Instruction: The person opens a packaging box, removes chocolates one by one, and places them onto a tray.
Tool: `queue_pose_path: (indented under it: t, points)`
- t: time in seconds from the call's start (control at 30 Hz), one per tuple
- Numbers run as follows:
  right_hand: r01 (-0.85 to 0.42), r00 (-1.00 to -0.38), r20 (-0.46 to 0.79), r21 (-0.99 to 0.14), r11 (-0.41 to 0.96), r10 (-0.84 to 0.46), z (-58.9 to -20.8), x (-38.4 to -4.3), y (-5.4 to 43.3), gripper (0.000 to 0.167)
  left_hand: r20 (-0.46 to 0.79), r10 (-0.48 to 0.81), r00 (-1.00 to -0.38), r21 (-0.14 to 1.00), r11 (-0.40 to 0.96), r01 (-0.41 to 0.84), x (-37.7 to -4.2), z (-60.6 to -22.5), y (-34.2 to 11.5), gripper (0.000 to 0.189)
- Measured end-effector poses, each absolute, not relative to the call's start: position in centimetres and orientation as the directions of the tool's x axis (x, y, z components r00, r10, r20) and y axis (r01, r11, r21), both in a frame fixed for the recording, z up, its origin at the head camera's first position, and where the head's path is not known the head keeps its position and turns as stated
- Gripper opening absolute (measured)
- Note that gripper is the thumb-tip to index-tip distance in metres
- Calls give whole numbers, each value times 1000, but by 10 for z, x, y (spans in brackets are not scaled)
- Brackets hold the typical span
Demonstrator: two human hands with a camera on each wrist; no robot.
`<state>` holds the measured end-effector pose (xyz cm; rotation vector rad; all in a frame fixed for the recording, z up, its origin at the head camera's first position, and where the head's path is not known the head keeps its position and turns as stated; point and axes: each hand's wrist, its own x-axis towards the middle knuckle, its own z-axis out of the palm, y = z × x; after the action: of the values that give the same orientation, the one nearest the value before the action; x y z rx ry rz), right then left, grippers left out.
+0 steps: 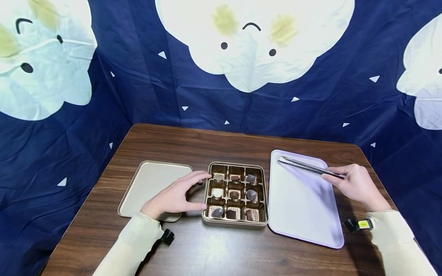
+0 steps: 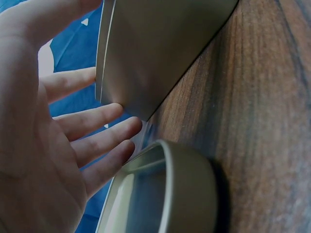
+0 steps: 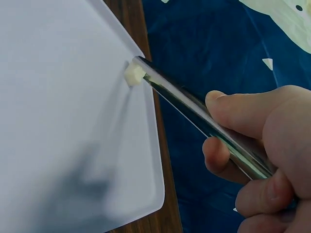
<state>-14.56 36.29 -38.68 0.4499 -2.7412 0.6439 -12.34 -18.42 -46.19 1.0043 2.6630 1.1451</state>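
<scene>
My right hand (image 1: 355,182) grips metal tongs (image 1: 310,167), thumb and fingers wrapped around the handle end. A small pale piece (image 3: 133,75), perhaps white chocolate, is at the tips of the tongs, over the far left corner of the lilac tray (image 1: 304,203). To the left of the tray stands a gold tin (image 1: 235,225) divided into compartments, holding several dark chocolates (image 1: 235,195) and a white one (image 1: 217,193). My left hand (image 1: 172,197) has thumb and forefinger spread at the tin's left side. In the left wrist view, its other fingers (image 2: 104,138) are extended and hold nothing.
The gold lid (image 1: 152,184) lies inside up at the left, partly under my left forearm and hand. Everything is on a brown wooden table (image 1: 214,253). Blue cloth (image 1: 207,103) with cloud prints hangs behind and along both sides.
</scene>
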Motion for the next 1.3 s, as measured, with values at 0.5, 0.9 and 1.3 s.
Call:
queue_pose_path:
  t: [0.5, 0.9, 1.3]
  points:
    - [-331, -925, 332, -471, 818, -184, -384, -135, 353, 28, 183, 596, -782, 660, 515, 547, -124, -458, -184, 93]
    - [-396, -912, 315, -513, 762, -262, -370, -125, 327, 26, 171, 587, -791, 657, 531, 536, -123, -457, -184, 93]
    - [-453, -891, 315, -549, 702, -328, -361, -119, 303, 23, 173, 590, -788, 661, 524, 537, -121, -459, -184, 92]
